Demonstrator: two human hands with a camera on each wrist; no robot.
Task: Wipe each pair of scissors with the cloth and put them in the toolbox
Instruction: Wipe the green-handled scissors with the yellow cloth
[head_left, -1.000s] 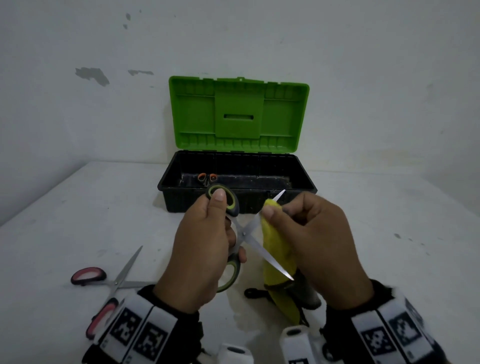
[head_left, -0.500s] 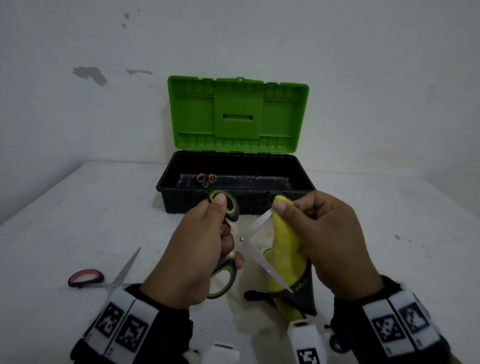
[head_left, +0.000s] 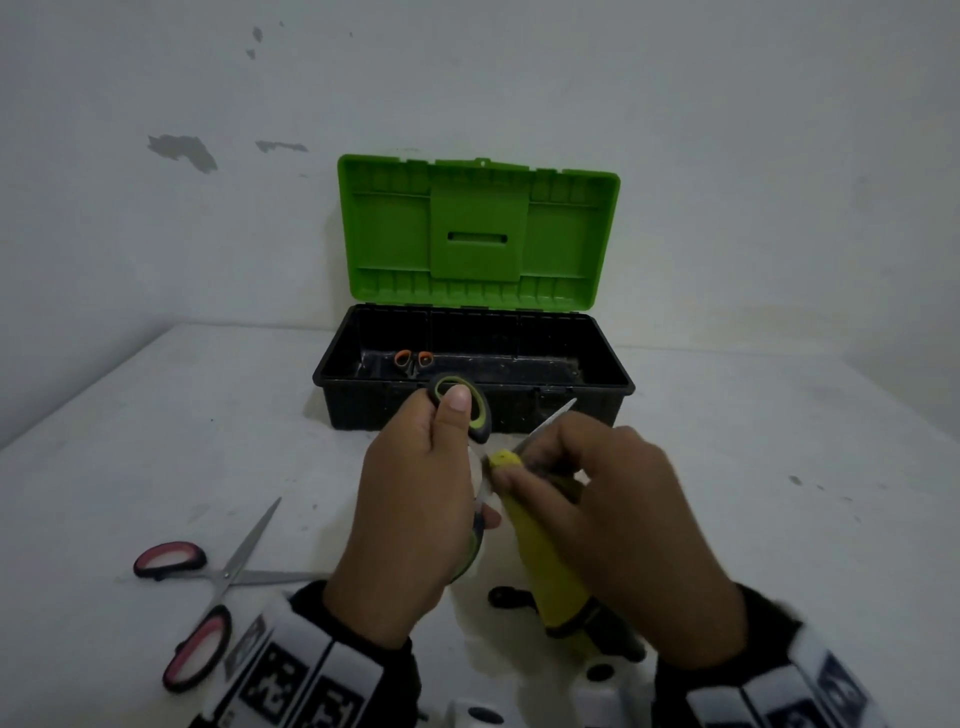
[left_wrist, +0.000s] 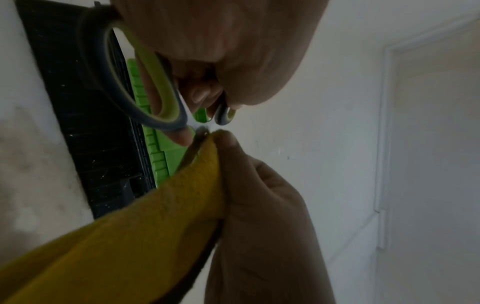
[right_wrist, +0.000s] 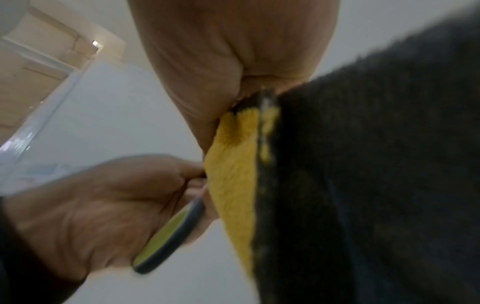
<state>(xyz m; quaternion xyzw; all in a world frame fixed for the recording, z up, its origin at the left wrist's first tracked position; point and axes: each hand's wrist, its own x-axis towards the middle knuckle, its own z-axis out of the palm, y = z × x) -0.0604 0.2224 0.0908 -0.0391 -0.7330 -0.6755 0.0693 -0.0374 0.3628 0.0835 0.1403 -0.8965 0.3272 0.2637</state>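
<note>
My left hand grips the green-and-grey scissors by their handles, blades spread open, in front of the toolbox. My right hand pinches the yellow-and-grey cloth around one blade near the pivot; that blade's tip sticks out past the fingers. The left wrist view shows the cloth folded over the blade beside the handle loop. In the right wrist view the cloth hangs from my right hand, with the left hand on the handle. The other blade is hidden.
The black toolbox stands open at the back with its green lid upright; orange-handled scissors lie inside. Red-handled scissors lie open on the table at the lower left. A small black object lies under the cloth.
My right hand slid the cloth down the blade from near the tip toward the pivot, baring the blade's tip. The left hand kept its grip on the handles.
</note>
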